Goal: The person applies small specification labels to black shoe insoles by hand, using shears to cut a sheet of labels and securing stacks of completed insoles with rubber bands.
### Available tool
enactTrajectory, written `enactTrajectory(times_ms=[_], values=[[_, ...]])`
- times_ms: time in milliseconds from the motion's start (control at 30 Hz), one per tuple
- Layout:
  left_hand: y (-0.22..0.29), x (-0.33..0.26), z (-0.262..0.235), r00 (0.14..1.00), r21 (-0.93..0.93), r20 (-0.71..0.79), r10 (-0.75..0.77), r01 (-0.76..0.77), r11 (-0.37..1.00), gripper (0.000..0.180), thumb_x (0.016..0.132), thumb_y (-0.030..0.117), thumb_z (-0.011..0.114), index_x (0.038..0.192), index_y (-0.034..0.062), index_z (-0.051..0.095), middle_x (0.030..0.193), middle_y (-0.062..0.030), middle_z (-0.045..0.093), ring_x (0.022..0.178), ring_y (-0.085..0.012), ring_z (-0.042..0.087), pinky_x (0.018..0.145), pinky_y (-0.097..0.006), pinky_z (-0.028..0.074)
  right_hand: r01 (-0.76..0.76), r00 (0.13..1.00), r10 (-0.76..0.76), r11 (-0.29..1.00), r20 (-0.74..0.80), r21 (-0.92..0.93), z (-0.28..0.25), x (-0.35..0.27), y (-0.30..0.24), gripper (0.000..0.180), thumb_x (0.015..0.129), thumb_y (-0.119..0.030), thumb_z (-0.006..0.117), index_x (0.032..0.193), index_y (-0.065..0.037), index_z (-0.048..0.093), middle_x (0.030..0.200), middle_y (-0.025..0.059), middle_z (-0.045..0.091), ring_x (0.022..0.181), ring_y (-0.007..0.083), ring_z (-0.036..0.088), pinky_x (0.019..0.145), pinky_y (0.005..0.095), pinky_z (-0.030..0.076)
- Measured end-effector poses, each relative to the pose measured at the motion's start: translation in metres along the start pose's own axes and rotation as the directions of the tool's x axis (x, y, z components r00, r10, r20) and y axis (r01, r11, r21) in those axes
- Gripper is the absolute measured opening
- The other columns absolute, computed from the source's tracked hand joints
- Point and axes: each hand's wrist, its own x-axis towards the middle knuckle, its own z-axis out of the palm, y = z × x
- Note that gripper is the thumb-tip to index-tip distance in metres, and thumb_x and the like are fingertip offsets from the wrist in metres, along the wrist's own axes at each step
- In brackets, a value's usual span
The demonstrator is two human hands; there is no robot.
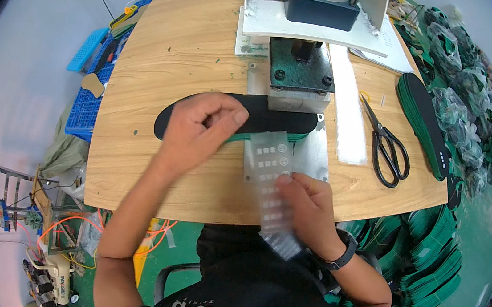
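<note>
1. Head view looks down on a wooden desk [168, 37] with a press [305, 37] at its far edge; a black insole [276, 115] lies across the desk with its right part under the press head, which seems to set it for stamping.
2. Left hand [202, 130] rests on the insole's middle, fingers curled and pressing down, likely to keep it from shifting; the grip is narrow, on the insole's top, though whether it pinches anything I cannot tell.
3. Right hand [307, 208] holds a clear sheet [270, 184] of small pale labels; thumb and fingers close on the sheet near its middle, its lower end hanging over the desk edge, blurred.
4. Insole looks flat, matte black on top with a green edge showing along its near side; its left tip is rounded.
5. Scissors [386, 147] lie shut to the right, beside a white strip [348, 111]; stacks of green insoles [430, 265] sit off the desk's right side.
</note>
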Motion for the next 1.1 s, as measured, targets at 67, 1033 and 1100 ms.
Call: enactTrajectory(times_ms=[67,1033,1100], values=[[0.002,0.014,-0.010,0.979,0.190,0.056,0.198,-0.205,0.960,0.026,0.078,0.019,0.072,0.096,0.0008,0.065,0.091,-0.0106,0.061,0.080,-0.0196,0.057,0.071,-0.028,0.046,-0.027,0.998,0.029,0.999,-0.054,0.036,-0.007,0.003,0.002,0.022,0.091,-0.020,0.053,0.080,-0.003,0.061,0.071,0.0031,0.061,0.057,0.0086,0.057,0.049,0.0211,0.044],[-0.019,0.032,-0.003,0.945,0.587,0.315,0.086,-0.265,0.765,0.061,0.071,0.039,0.074,0.116,0.0028,0.056,0.102,-0.0173,0.061,0.095,-0.0348,0.056,0.088,-0.039,0.043,0.035,0.983,0.009,0.970,-0.183,0.240,-0.010,0.054,-0.005,0.020,0.089,-0.019,0.058,0.076,-0.004,0.060,0.070,0.0014,0.060,0.056,0.0068,0.055,0.050,0.0205,0.046],[-0.018,0.032,-0.003,0.947,0.591,0.312,0.082,-0.261,0.763,0.062,0.071,0.040,0.073,0.117,0.0030,0.056,0.103,-0.0172,0.060,0.096,-0.0349,0.055,0.088,-0.040,0.043,0.030,0.982,0.016,0.971,-0.188,0.238,-0.011,0.056,-0.005,0.020,0.090,-0.019,0.057,0.076,-0.005,0.060,0.069,0.0012,0.059,0.055,0.0061,0.054,0.050,0.0202,0.045]])
